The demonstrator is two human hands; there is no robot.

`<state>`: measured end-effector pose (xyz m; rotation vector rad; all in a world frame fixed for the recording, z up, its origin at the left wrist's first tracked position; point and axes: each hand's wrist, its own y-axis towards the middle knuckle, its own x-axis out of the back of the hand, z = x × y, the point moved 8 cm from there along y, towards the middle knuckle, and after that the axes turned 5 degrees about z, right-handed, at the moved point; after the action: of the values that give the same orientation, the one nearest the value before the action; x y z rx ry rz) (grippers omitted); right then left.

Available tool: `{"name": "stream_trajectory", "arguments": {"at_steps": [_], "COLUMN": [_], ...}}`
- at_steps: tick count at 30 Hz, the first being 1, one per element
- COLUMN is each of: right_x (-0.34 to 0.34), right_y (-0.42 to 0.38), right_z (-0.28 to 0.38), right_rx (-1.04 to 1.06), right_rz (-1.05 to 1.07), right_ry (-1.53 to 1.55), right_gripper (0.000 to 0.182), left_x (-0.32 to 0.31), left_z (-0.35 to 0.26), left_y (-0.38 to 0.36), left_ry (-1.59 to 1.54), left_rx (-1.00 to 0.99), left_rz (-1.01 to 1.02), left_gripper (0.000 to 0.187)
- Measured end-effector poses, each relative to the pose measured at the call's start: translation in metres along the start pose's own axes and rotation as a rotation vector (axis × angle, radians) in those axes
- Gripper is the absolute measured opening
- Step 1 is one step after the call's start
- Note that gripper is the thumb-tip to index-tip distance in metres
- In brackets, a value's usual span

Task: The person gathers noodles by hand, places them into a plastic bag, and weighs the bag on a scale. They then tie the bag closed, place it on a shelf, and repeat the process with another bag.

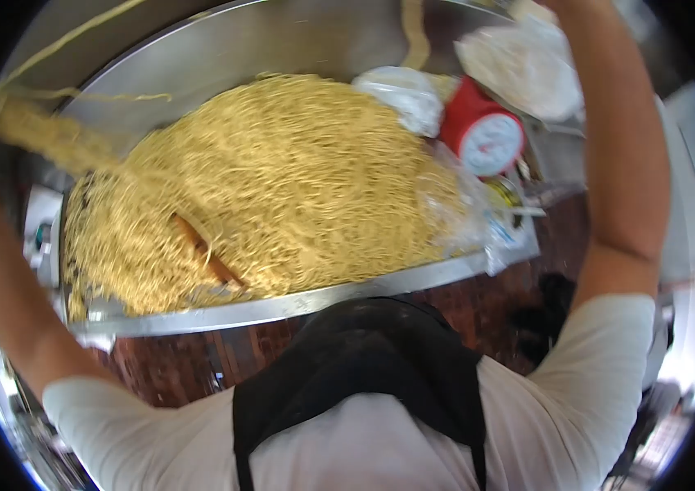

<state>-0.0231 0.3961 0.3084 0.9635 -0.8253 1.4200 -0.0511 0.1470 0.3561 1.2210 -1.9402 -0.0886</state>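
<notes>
A large mound of yellow noodles (pixel 282 188) lies in a metal tray (pixel 282 309). My left arm reaches up along the left edge, and its hand is lost behind noodles and the dark border. A blurred bundle of noodles (pixel 61 141) stretches from there to the mound, with loose strands hanging above it. My right arm extends up past the top edge, its hand out of sight above a clear plastic bag (pixel 523 65). On the mound's lower left rests a brown wooden stick (pixel 204 252).
A red scale (pixel 487 135) with a round white dial stands at the tray's right side. White plastic (pixel 405 94) is beside it, and a crumpled clear bag (pixel 478 217) lies below. The tray's raised front rim runs close to my body.
</notes>
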Motion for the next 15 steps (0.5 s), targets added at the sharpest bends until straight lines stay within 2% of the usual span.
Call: {"name": "stream_trajectory", "arguments": {"at_steps": [1, 3, 4, 7, 8, 10, 12, 13, 14, 15], "right_x": [-0.004, -0.011, -0.004, -0.014, -0.015, -0.018, -0.022, -0.019, -0.011, -0.006], "right_y": [-0.001, 0.002, 0.025, 0.027, 0.027, 0.024, 0.029, 0.023, 0.019, 0.013], "right_z": [0.010, 0.024, -0.026, -0.026, -0.025, -0.038, -0.041, -0.047, -0.057, -0.059], "right_rx": [-0.073, -0.178, 0.011, -0.094, -0.065, -0.153, -0.107, -0.075, -0.078, -0.100], "right_rz": [0.014, 0.017, -0.054, 0.060, 0.065, 0.018, 0.025, 0.027, 0.020, -0.009], "right_ry": [-0.079, -0.103, -0.228, -0.112, -0.114, 0.021, 0.044, 0.060, 0.022, 0.063], "right_gripper": [0.021, 0.020, 0.034, 0.029, 0.029, 0.021, 0.018, 0.016, 0.023, 0.025], "left_x": [-0.035, -0.004, 0.004, 0.073, 0.102, 0.166, 0.113, 0.108, 0.105, 0.103], "left_z": [0.001, 0.117, 0.167, 0.317, 0.364, 0.447, 0.500, 0.551, 0.576, 0.606], "left_y": [-0.010, 0.006, 0.025, 0.034, 0.030, 0.013, -0.025, -0.027, -0.031, -0.040], "left_ry": [0.075, 0.229, 0.299, 0.446, 0.479, 0.532, 0.070, 0.666, 0.650, 0.582], "left_rx": [0.075, 0.244, 0.331, 0.550, 0.605, 0.687, 0.821, 0.803, 0.723, 0.760], "left_rz": [-0.013, -0.047, -0.060, -0.067, -0.056, -0.016, 0.015, 0.376, 0.406, 0.457], "left_gripper": [0.025, 0.022, 0.021, 0.016, 0.015, 0.013, 0.019, 0.027, 0.027, 0.036]}}
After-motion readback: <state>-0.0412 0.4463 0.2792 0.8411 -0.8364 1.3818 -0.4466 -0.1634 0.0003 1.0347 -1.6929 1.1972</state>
